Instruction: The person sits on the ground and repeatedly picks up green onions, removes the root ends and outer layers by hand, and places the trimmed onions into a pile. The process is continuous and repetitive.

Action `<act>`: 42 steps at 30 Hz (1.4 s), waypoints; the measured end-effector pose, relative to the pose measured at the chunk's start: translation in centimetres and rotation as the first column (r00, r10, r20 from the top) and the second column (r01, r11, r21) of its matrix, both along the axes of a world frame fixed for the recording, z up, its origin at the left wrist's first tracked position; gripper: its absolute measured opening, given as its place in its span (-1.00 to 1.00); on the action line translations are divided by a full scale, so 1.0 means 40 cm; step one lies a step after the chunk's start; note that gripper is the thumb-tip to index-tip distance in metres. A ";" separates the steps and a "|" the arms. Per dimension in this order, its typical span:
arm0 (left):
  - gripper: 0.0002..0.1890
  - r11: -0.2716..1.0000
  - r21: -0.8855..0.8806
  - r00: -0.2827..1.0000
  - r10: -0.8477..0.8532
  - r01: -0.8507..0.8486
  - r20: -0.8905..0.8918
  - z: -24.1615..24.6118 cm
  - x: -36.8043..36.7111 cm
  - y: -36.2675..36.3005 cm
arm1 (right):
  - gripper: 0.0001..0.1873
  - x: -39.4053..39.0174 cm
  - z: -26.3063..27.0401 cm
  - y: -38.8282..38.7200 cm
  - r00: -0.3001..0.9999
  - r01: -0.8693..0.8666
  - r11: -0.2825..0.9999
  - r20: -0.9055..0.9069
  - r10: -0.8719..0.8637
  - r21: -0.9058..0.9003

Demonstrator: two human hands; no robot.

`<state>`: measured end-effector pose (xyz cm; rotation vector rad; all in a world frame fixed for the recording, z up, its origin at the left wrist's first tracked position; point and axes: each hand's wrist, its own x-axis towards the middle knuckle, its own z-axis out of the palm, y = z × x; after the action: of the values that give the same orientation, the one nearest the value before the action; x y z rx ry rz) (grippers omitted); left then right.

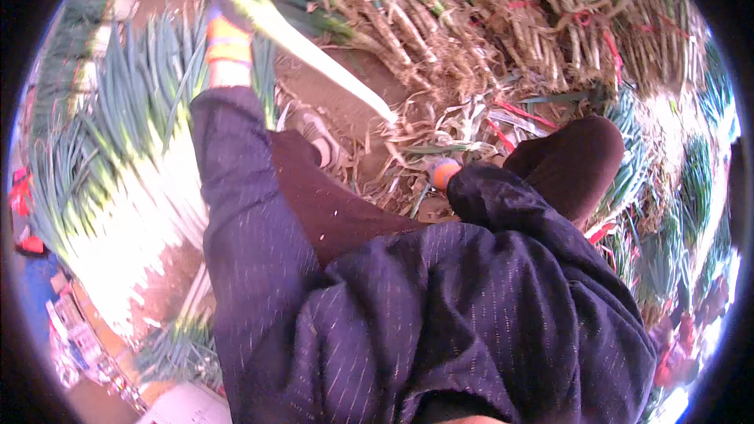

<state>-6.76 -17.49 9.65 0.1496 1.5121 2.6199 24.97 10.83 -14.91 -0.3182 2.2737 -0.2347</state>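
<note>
My left hand [226,1], in a dark glove with an orange cuff, is stretched far forward. It is closed around a long Welsh onion [318,59], whose peeled white stalk slants down to its root end over the ground. My right hand [437,169], in a pale glove with an orange cuff, is low between my knees, beside the dry peelings [400,144]. My sleeve hides part of it, so its fingers and anything in them cannot be made out. Left of my left arm lies a broad row of cleaned Welsh onions [147,188], white ends towards me.
Unpeeled Welsh onions [406,29] with dirty roots are heaped across the far side, some tied with red strips [612,53]. More bundles [698,188] lie at the right. My shoe [321,135] rests on the soil. A white box [185,405] is at the lower left.
</note>
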 end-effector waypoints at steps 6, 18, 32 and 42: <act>-0.39 0.990 0.108 0.996 -0.087 0.089 -0.021 0.011 0.024 0.048 | -0.25 -0.021 0.091 -0.075 0.972 -0.162 0.851 -0.231 0.050 -0.500; -0.52 0.929 0.279 0.970 -0.241 0.243 -0.041 -0.004 0.039 0.084 | -0.63 -0.079 0.403 -0.097 0.907 -0.337 0.764 -0.407 0.107 -0.550; -0.44 0.892 0.271 0.932 -0.337 0.362 -0.136 0.039 0.124 0.193 | -0.47 -0.353 0.456 -0.060 0.769 0.627 -0.297 0.632 0.094 -0.720; -0.65 0.890 0.265 0.927 -0.372 0.372 -0.052 -0.047 0.121 0.261 | -0.42 -0.424 0.567 -0.047 0.670 0.374 -0.283 0.469 -0.576 -0.883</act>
<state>-1.92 -7.07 7.77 0.4194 0.9925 2.4889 8.02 8.93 7.79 -0.0087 1.6759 -2.5366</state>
